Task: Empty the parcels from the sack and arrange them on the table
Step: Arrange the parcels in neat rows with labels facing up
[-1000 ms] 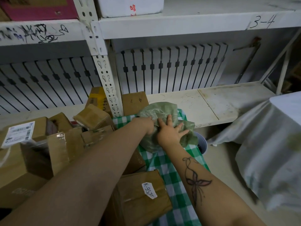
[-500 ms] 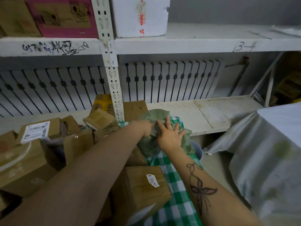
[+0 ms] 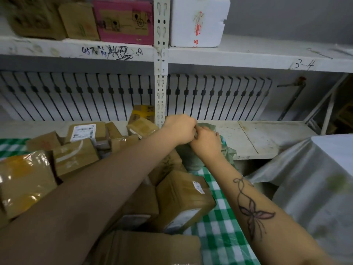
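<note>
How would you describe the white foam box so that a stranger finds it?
Look at the white top shelf. Just right of the upright post stands the foam box. It alone is white with red marks; its neighbours are a pink box and brown cartons.

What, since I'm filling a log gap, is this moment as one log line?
left hand: grips green sack | right hand: grips green sack | parcels: piled on checked table | phase: sack handling
</note>
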